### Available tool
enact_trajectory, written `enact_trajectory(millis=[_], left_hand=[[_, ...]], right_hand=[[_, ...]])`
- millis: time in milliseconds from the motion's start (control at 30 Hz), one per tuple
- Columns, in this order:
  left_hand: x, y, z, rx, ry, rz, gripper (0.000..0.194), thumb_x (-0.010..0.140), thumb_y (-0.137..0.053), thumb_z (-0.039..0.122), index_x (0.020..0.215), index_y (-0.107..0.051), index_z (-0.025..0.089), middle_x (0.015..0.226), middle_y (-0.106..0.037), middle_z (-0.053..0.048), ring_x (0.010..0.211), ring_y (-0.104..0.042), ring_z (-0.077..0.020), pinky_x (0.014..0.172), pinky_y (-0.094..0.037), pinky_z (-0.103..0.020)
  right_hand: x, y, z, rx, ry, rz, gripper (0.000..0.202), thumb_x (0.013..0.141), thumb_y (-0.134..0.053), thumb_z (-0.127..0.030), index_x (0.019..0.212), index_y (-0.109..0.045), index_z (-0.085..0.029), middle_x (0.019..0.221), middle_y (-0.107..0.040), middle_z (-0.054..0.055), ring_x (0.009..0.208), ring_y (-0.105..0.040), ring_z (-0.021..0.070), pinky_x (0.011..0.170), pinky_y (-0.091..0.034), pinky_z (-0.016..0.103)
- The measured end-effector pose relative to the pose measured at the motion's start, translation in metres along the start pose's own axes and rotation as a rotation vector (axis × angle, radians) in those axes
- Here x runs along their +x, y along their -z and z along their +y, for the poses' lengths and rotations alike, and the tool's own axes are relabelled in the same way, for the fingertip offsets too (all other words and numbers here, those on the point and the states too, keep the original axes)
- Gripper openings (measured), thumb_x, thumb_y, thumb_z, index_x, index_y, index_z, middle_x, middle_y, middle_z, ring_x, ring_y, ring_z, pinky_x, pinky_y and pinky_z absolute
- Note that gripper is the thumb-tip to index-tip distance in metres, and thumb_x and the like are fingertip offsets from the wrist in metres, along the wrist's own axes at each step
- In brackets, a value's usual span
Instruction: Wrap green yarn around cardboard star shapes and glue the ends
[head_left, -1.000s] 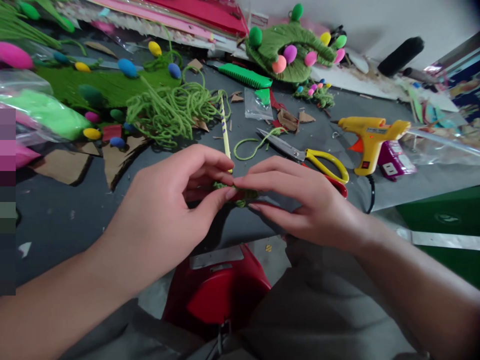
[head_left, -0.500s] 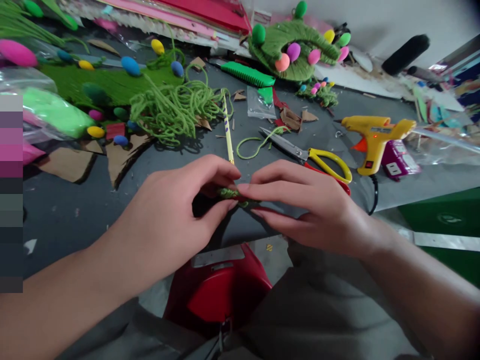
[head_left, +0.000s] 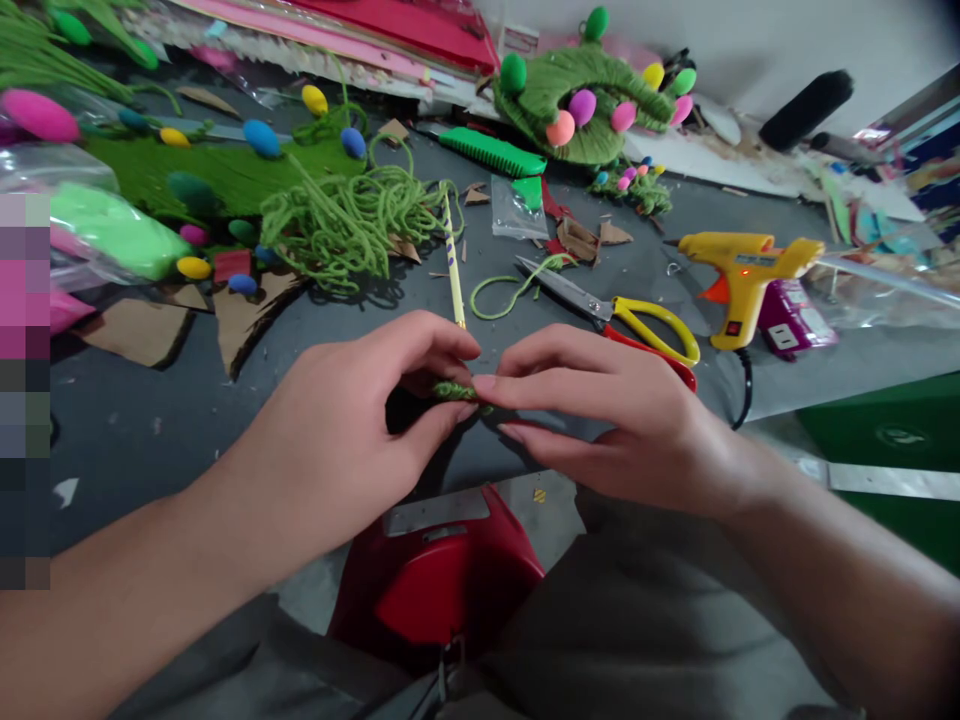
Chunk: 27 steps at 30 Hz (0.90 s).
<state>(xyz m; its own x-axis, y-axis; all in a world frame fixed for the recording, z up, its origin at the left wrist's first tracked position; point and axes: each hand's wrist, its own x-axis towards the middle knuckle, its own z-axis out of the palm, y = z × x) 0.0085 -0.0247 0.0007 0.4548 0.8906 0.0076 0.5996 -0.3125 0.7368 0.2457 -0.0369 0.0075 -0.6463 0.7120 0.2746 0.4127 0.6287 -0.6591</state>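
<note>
Between the thumb and fingers of my left hand is a small green yarn piece, partly hidden by the fingertips. My right hand touches the right end of this piece with a fingertip, its thumb lower and apart from the fingers. Just beyond the hands lie a pale patterned stick, a loop of green yarn and scissors with yellow and red handles. A tangled heap of green yarn rests farther back on the left.
A yellow glue gun stands at the right beside a purple box. Behind are a green cutter and a green wrapped wreath with coloured balls. Cardboard scraps lie left, a red stool below.
The fingers of my right hand have shifted slightly on the green yarn piece, and the gap to its thumb looks a little wider. The rest of the view has barely moved.
</note>
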Motion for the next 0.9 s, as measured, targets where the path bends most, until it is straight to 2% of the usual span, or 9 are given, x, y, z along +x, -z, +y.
enact_trajectory(millis=[133, 167, 200, 367, 500, 600, 767, 833, 900], left_hand=[[0.002, -0.003, -0.002, -0.008, -0.034, 0.019, 0.025, 0.091, -0.067, 0.032, 0.115, -0.061, 0.034, 0.105, -0.077, 0.007, 0.091, -0.075, -0.0151, 0.083, -0.058, -0.024], [0.002, -0.004, -0.002, -0.029, -0.098, 0.137, 0.024, 0.087, -0.069, 0.031, 0.111, -0.063, 0.033, 0.096, -0.078, 0.008, 0.083, -0.075, -0.0148, 0.075, -0.058, -0.023], [0.002, -0.004, -0.003, -0.008, -0.060, 0.054, 0.028, 0.088, -0.068, 0.027, 0.115, -0.062, 0.032, 0.102, -0.078, 0.006, 0.089, -0.075, -0.0162, 0.081, -0.058, -0.025], [0.001, -0.003, -0.003, 0.027, -0.103, 0.054, 0.029, 0.089, -0.067, 0.022, 0.116, -0.061, 0.030, 0.102, -0.078, 0.005, 0.090, -0.075, -0.0157, 0.082, -0.056, -0.024], [-0.001, -0.004, -0.007, 0.077, -0.205, 0.058, 0.033, 0.093, -0.065, 0.023, 0.123, -0.056, 0.032, 0.104, -0.076, 0.006, 0.090, -0.074, -0.0129, 0.077, -0.053, -0.019], [-0.002, -0.006, -0.011, 0.165, -0.287, 0.083, 0.028, 0.095, -0.063, 0.021, 0.120, -0.055, 0.032, 0.102, -0.075, 0.005, 0.082, -0.073, -0.0120, 0.069, -0.051, -0.019], [-0.002, -0.007, -0.015, 0.214, -0.375, 0.073, 0.025, 0.097, -0.061, 0.017, 0.119, -0.058, 0.029, 0.108, -0.074, 0.003, 0.094, -0.072, -0.0130, 0.080, -0.050, -0.019], [-0.002, -0.007, -0.015, 0.201, -0.373, 0.051, 0.023, 0.097, -0.060, 0.018, 0.118, -0.058, 0.028, 0.107, -0.074, 0.003, 0.095, -0.072, -0.0133, 0.081, -0.050, -0.020], [-0.001, -0.007, -0.015, 0.189, -0.365, 0.035, 0.021, 0.098, -0.058, 0.018, 0.117, -0.058, 0.029, 0.106, -0.073, 0.003, 0.093, -0.072, -0.0140, 0.079, -0.050, -0.021]], right_hand=[[0.000, 0.000, 0.001, -0.013, 0.015, 0.000, 0.033, 0.094, -0.062, -0.012, 0.126, -0.068, -0.019, 0.121, -0.067, 0.009, 0.111, -0.066, 0.0164, 0.095, -0.056, 0.030], [-0.001, 0.000, 0.002, -0.026, 0.032, 0.007, 0.033, 0.094, -0.062, -0.012, 0.126, -0.069, -0.018, 0.121, -0.067, 0.009, 0.110, -0.066, 0.0162, 0.093, -0.056, 0.030], [-0.001, 0.000, 0.003, -0.039, 0.040, 0.005, 0.033, 0.094, -0.062, -0.012, 0.126, -0.069, -0.018, 0.121, -0.067, 0.009, 0.110, -0.066, 0.0160, 0.092, -0.057, 0.029], [-0.003, 0.008, 0.000, -0.054, 0.027, 0.012, 0.039, 0.094, -0.065, -0.017, 0.133, -0.067, -0.021, 0.123, -0.065, 0.008, 0.109, -0.065, 0.0150, 0.091, -0.056, 0.028], [-0.007, 0.020, -0.006, -0.044, -0.071, 0.111, 0.031, 0.091, -0.069, -0.015, 0.120, -0.074, -0.024, 0.110, -0.071, 0.006, 0.096, -0.068, 0.0158, 0.086, -0.057, 0.031], [-0.014, 0.030, -0.004, 0.010, -0.132, 0.158, 0.023, 0.086, -0.073, -0.012, 0.103, -0.078, -0.026, 0.094, -0.074, 0.003, 0.085, -0.069, 0.0165, 0.076, -0.056, 0.031], [-0.036, 0.061, 0.007, 0.120, -0.304, 0.015, 0.010, 0.085, -0.076, -0.014, 0.090, -0.076, -0.023, 0.087, -0.074, 0.004, 0.080, -0.067, 0.0174, 0.070, -0.053, 0.030], [-0.050, 0.080, 0.012, 0.149, -0.413, -0.097, 0.003, 0.088, -0.073, -0.017, 0.087, -0.075, -0.020, 0.085, -0.072, 0.006, 0.081, -0.065, 0.0164, 0.068, -0.051, 0.027], [-0.068, 0.102, 0.017, 0.177, -0.518, -0.191, 0.013, 0.092, -0.070, -0.022, 0.080, -0.071, -0.019, 0.078, -0.068, 0.005, 0.074, -0.061, 0.0141, 0.066, -0.049, 0.026]])
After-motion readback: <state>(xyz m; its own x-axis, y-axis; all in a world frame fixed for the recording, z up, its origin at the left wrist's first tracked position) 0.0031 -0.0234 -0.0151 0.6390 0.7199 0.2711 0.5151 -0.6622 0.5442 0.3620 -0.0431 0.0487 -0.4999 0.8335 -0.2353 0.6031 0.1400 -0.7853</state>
